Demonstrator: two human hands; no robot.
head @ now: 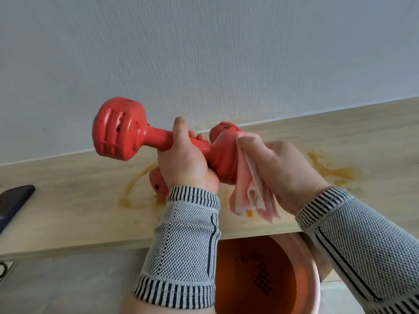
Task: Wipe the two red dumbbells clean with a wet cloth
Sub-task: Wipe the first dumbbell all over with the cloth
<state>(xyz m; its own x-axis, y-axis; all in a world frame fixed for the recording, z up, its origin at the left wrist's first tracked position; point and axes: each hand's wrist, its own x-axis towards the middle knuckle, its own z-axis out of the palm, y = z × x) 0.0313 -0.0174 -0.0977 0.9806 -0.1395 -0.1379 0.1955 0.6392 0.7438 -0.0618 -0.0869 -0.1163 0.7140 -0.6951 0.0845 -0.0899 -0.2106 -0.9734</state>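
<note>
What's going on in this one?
A person is cleaning a red dumbbell. The left hand grips its handle and holds it above the wooden shelf, while the right hand presses a pink cloth against its right head. A second dumbbell lies on the shelf behind the left hand, amid orange-brown stains. A basin of brownish water sits below.

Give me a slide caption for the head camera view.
Left hand grips a red dumbbell by its handle while the right hand presses a pink cloth against one end.
</note>
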